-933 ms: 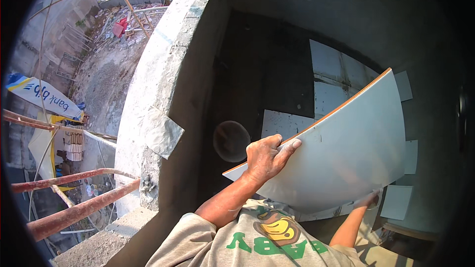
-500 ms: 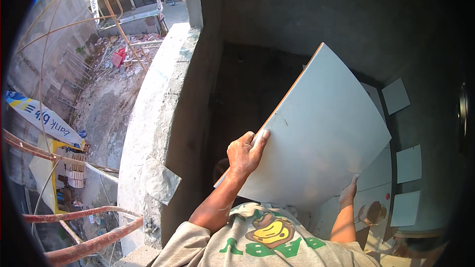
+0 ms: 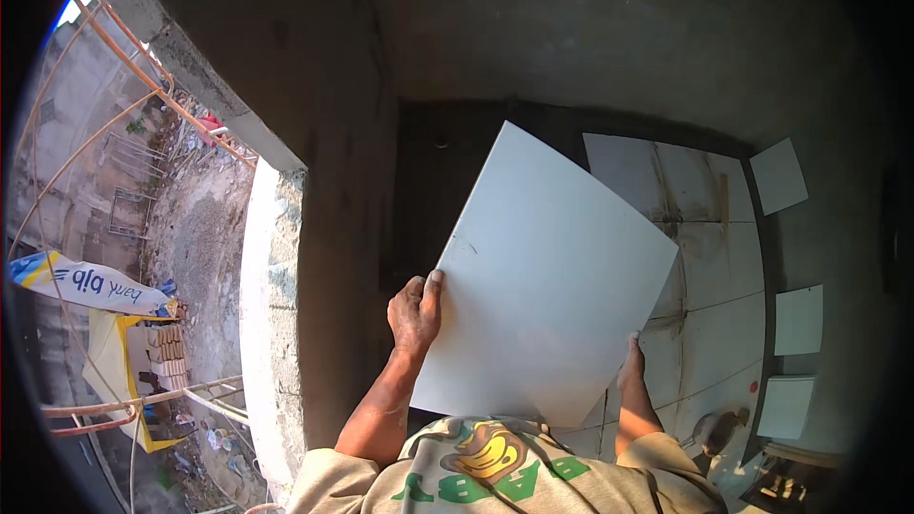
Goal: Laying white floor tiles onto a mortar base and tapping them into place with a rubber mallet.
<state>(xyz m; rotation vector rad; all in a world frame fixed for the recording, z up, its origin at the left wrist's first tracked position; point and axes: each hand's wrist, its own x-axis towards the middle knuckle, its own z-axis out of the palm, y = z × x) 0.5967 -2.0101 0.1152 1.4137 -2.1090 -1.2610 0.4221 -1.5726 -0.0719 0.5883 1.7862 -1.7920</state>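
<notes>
A large white square tile (image 3: 543, 276) is held up in front of my body, its glossy face toward me, with one corner pointing away. My left hand (image 3: 416, 312) grips its left edge, the thumb lying on the face and the fingers curled behind. On the lower right edge, my right hand (image 3: 631, 364) holds the tile with the thumb showing and the other fingers mostly hidden. Past the tile's right edge lies a floor of large white tiles (image 3: 714, 262) with brown smears along a joint. Dark bare floor (image 3: 433, 176) shows beyond its far left edge.
On my left, a rough concrete sill (image 3: 273, 324) borders an opening onto a rubble-strewn yard (image 3: 205, 247). Rusty scaffold pipes (image 3: 105, 409) stand outside it. Several smaller white panels (image 3: 799, 320) line the right wall. Bare grey wall (image 3: 571, 29) rises ahead.
My view has turned toward the room, so the sill slides left and more tiled floor shows. The tile has come lower and left in view; its orange edge is now out of sight.
</notes>
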